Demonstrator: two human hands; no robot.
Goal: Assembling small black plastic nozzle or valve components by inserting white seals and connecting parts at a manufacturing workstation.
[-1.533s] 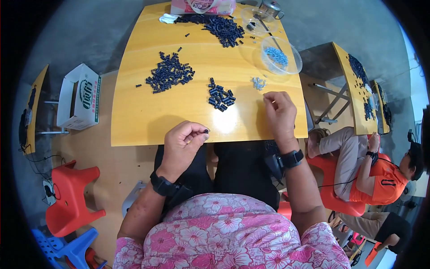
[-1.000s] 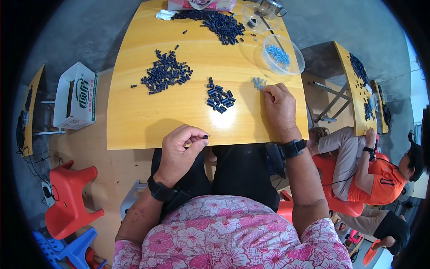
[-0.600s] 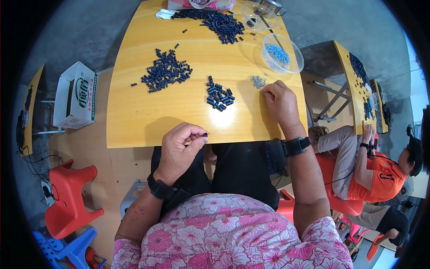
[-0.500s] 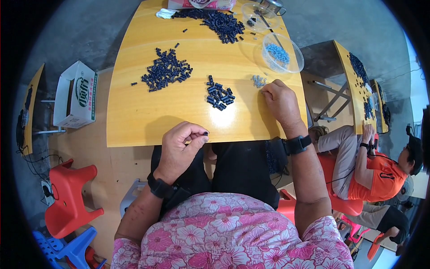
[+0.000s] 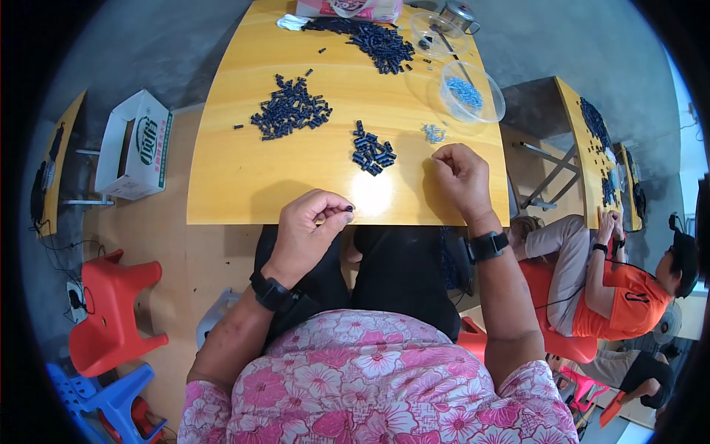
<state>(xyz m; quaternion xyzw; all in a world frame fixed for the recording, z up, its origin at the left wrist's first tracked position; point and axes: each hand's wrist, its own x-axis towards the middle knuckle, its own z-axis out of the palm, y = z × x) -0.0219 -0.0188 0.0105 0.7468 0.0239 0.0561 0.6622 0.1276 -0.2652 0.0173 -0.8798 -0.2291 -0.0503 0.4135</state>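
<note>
My left hand is closed just over the table's near edge, pinching a small black cylindrical plastic part between thumb and forefinger. At the right side of the table my right hand is curled with thumb and fingers together. Whatever it holds, if anything, is hidden. Just beyond its fingertips lies a little cluster of tiny clear bluish pieces. Between the hands and slightly farther off sits a small pile of black cylindrical parts. A larger pile of similar black parts spreads farther left.
The yellow wooden table holds another black heap at the back. A clear bowl of bluish pieces, another clear bowl and a metal mug stand far right. Red stools flank me; a person in orange sits right.
The whole view has shifted a little. My right hand has drawn slightly back from the bluish pieces, its fingers more curled. My left hand keeps its pinch on the black part.
</note>
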